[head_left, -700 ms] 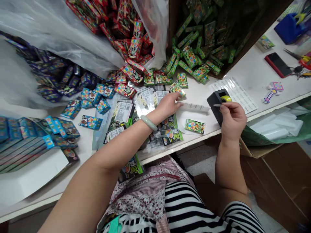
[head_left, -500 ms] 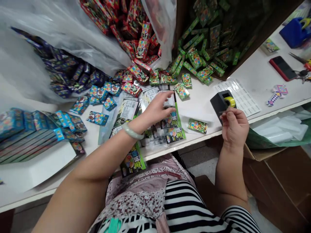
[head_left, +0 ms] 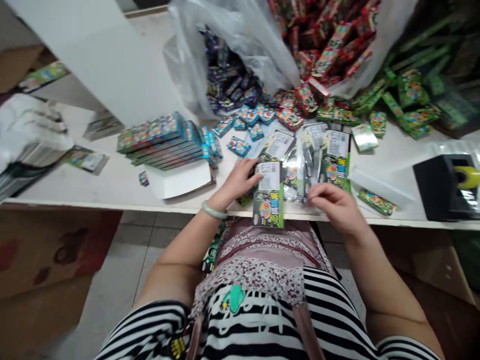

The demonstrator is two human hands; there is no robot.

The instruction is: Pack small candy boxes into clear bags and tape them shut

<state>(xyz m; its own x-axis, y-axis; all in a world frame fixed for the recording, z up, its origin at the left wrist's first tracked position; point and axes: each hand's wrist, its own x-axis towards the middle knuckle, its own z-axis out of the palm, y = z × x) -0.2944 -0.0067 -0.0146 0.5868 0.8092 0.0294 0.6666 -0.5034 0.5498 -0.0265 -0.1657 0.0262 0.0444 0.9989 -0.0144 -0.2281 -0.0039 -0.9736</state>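
White tabletop (head_left: 120, 190) is running across a crowded workspace. Nearest the wearer, a flat black-and-green rectangular packet with a white printed label (head_left: 269, 200) is lying at the table's front edge, its lower end reaching past it. It is looking light, thin and fairly stiff, probably with a slick plastic surface; pinching a side edge near the label would likely suit it best, without bending a corner.

At the packet's upper left corner, the left hand (head_left: 240, 182) is resting, thumb and forefinger standing slightly apart, thumb touching the packet's face; whether the fingers are gripping underneath cannot be told. To the packet's right, the right hand (head_left: 335, 204) is curling its fingers close together beside clear plastic sleeves (head_left: 296, 182); whether it is pinching anything cannot be told.

Farther right of the packet, a black tape dispenser (head_left: 431, 187) is standing. Beyond the packet, small blue cartons (head_left: 239, 146) are lying loose, and behind them heaped red cartons (head_left: 326, 55) are filling a translucent bag.
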